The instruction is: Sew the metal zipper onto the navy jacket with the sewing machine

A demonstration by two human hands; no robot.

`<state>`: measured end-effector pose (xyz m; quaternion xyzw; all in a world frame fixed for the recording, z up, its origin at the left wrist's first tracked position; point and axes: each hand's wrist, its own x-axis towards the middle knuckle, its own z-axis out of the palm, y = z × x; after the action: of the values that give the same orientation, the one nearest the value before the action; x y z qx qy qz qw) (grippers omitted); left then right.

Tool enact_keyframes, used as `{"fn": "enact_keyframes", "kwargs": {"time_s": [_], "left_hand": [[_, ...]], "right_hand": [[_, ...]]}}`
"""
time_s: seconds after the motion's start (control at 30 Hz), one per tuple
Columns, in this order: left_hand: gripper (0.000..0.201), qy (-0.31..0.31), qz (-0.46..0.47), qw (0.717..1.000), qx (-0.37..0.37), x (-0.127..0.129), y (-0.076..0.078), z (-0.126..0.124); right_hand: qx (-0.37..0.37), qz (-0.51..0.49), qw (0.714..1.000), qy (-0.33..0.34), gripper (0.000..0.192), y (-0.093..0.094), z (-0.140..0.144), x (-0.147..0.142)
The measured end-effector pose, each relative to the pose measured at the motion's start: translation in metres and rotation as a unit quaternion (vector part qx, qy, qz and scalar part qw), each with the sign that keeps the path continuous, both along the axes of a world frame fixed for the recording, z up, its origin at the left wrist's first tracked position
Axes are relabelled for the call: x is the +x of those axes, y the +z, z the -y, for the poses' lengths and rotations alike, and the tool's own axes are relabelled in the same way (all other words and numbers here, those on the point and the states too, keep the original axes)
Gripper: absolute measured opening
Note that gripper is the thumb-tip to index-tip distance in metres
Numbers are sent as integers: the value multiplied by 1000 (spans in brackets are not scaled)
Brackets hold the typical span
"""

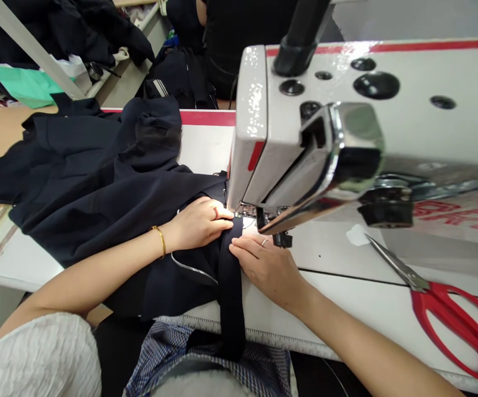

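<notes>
A dark navy garment (pixel 94 187) lies across the sewing machine table, with a silver zipper (pixel 195 269) showing on it. Along its right edge runs a dark fabric band (pixel 231 275) that hangs over the table's front edge. My left hand (pixel 197 221) rests on the garment, its closed fingers pressing the cloth and band just left of the needle area. With fingers together, my right hand (pixel 261 262) grips the band's right edge slightly nearer to me. The sewing machine (pixel 251 132) stands over the band's far end. Its needle is hidden behind the machine head.
Red-handled scissors (pixel 441 309) lie on the right, tips by a small white scrap (pixel 358 235). A measuring tape strip (pixel 272 336) follows the front edge. Behind the table are a person in dark clothes (pixel 242 44), dark garments (pixel 69 33) and a green sheet (pixel 27 82).
</notes>
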<state>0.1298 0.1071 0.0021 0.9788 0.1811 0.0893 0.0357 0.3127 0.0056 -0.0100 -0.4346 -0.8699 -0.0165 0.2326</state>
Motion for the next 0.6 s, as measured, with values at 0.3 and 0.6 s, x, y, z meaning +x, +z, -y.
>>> {"fn": "enact_keyframes", "kwargs": {"time_s": [0.3,0.6], "left_hand": [[19,-5,53,996,74,2,-7,-13],[18,56,24,997,45,6,-6,-22]], "right_hand": [[-2,-4,999,-34,22,-5,-10,1],[-13,39,997,-61,35,-6,-11,0]]}}
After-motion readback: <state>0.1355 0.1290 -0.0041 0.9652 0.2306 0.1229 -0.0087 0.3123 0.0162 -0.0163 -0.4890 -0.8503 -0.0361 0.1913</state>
